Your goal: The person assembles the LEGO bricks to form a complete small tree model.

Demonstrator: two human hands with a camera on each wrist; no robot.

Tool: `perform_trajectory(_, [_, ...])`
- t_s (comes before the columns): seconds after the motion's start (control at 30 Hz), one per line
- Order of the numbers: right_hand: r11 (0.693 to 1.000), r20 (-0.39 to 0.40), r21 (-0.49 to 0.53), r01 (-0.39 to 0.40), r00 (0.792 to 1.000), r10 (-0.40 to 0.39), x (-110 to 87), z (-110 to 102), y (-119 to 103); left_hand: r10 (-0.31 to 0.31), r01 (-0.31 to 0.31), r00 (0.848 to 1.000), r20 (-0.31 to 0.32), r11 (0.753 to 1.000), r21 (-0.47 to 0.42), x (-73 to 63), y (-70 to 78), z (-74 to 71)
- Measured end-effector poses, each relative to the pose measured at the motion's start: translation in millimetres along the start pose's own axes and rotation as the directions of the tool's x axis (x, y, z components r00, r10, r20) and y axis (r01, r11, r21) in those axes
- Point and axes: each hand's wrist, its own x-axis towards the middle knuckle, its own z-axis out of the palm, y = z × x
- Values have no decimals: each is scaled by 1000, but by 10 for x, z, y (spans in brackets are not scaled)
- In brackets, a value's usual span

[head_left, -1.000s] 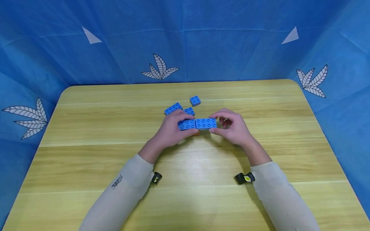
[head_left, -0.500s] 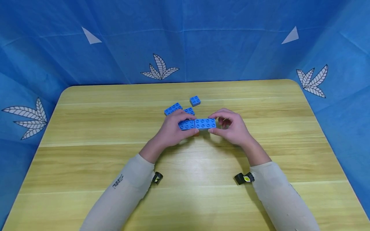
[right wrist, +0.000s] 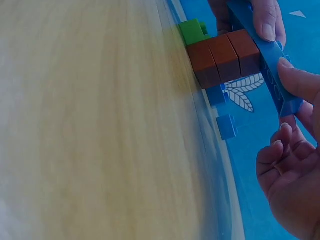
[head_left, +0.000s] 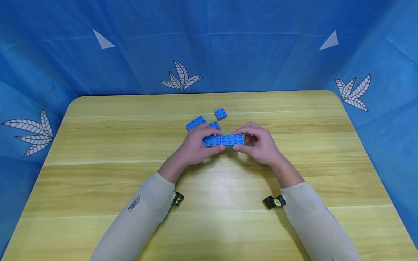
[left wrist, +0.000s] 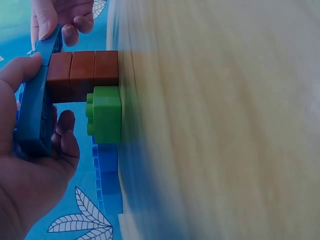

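Stack [left wrist: 82, 75], brown, bears blue bricks [head_left: 232, 140]; left fingers [head_left: 213, 149], right fingers [head_left: 245, 149] pinch them.

Blue cloth [head_left: 261, 61] behind wooden table [head_left: 104, 141]

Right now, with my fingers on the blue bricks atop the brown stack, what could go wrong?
Uneven pressure on the left blue brick or right blue brick could tip the narrow brown stack, since both overhang it. Either might also come loose, as only its inner end appears supported.

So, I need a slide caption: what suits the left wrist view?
Left hand and right hand grip blue bricks atop brown ones.
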Motion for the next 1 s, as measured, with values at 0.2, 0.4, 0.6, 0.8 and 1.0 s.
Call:
perform_trajectory(0.2, [1000, -5, -27, 2, 1000, -2, -4, 23, 3, -10, 9, 1000, 26, 999, 46, 13, 2, 1])
perform_trajectory(0.4, [1000, -25, 20, -12, 1000, 12, -28, 44, 105, -27, 26, 999, 24, 999, 48, 3, 19, 10])
perform_trajectory(0.6, [973, -58, 211, -88, 993, 103, -79, 83, 435, -47, 48, 999, -12, 998, 33, -3, 13, 28])
perform_trajectory(0.8, [949, -67, 293, -116, 988, 141, -115, 114, 539, -67, 68, 997, -26, 997, 29, -10, 23, 29])
perform_trajectory(1.0, [939, -71, 321, -125, 985, 155, -122, 128, 551, -74, 76, 997, -25, 996, 57, -10, 32, 28])
